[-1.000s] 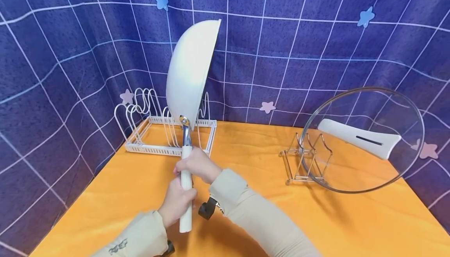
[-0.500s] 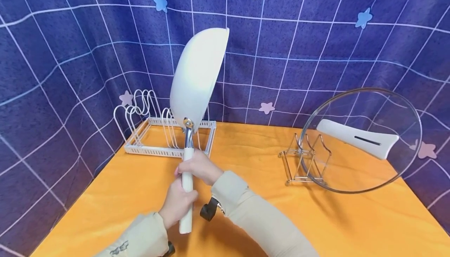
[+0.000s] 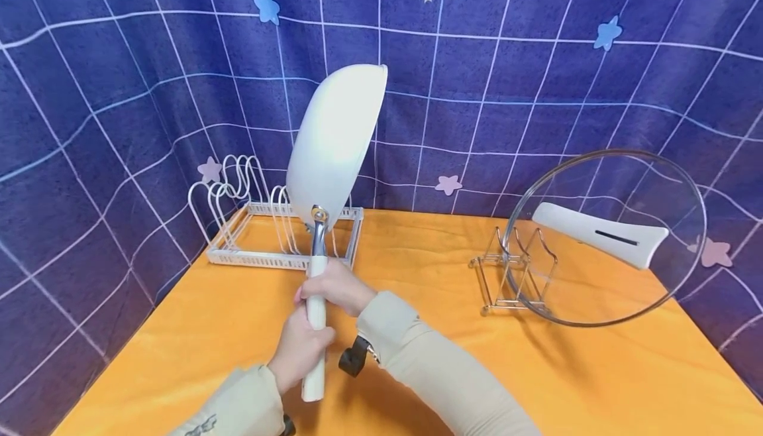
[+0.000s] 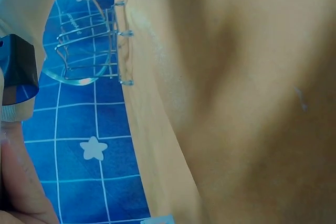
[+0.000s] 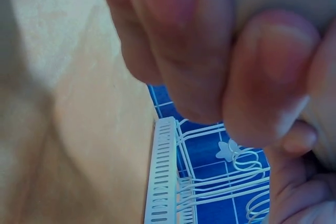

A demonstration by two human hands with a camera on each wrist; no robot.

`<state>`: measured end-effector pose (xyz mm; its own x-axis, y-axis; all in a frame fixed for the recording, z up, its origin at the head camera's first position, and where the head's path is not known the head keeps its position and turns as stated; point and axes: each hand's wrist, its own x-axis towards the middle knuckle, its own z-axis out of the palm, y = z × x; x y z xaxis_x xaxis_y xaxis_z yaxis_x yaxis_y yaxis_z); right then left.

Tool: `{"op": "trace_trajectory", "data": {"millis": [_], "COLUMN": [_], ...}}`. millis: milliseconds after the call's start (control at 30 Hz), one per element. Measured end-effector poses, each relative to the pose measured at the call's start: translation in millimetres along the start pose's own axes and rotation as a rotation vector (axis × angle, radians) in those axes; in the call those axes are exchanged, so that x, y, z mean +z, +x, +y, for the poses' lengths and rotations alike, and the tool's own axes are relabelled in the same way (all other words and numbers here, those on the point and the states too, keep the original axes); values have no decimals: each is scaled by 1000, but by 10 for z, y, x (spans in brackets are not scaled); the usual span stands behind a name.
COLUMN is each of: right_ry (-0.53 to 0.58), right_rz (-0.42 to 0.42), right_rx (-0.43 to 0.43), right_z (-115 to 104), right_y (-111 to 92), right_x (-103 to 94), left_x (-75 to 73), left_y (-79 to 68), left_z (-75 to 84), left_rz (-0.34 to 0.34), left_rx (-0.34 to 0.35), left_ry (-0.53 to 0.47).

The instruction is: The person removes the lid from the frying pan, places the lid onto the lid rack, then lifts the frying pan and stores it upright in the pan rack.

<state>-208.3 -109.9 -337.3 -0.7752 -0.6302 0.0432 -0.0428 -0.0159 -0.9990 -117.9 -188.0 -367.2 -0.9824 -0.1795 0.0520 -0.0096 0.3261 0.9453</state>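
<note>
A white wok (image 3: pixel 334 138) is held up on edge in the head view, its rounded underside to the left and its rim to the right. Its long white handle (image 3: pixel 313 383) points down toward the viewer. My right hand (image 3: pixel 336 285) grips the handle's upper part, and my left hand (image 3: pixel 300 346) grips it just below. Behind the wok is a white wire rack (image 3: pixel 256 258), partly covered by the pan. In the right wrist view, curled fingers (image 5: pixel 184 40) fill the top and the white rack (image 5: pixel 161 177) shows beyond them.
To the right a small metal wire rack (image 3: pixel 515 277) holds a large glass lid (image 3: pixel 596 290) upright, with a white handle (image 3: pixel 599 234). An orange cloth (image 3: pixel 417 277) covers the table. A blue curtain (image 3: pixel 477 91) with stars hangs behind and at both sides.
The wok has come down a little and leans slightly more to the right than a second ago. Both hands keep their grip on the handle. The racks and lid stay in place.
</note>
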Motion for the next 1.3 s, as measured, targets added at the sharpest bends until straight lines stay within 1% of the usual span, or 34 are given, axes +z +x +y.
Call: {"op": "trace_trajectory", "data": {"millis": [200, 400, 533, 767, 933, 1100, 1300], "right_ry": [36, 30, 31, 23, 43, 68, 71], "right_rz": [-20, -46, -30, -29, -15, -18, -24], "right_rx": [8, 6, 6, 15, 38, 33, 36], "right_z": [30, 54, 58, 77, 87, 89, 75], "right_y": [17, 28, 21, 15, 19, 14, -24], "right_x": [-47, -71, -70, -54, -38, -29, -31], "left_x": [31, 26, 23, 22, 14, 7, 18], "left_y": [17, 5, 6, 5, 12, 9, -17], "left_z": [-4, -4, -8, -36, -53, -54, -45], "left_rz": [0, 5, -9, -16, -26, -25, -42], "left_rx": [10, 23, 23, -8, 3, 8, 6], "left_ry": [0, 31, 23, -4, -1, 6, -27]}}
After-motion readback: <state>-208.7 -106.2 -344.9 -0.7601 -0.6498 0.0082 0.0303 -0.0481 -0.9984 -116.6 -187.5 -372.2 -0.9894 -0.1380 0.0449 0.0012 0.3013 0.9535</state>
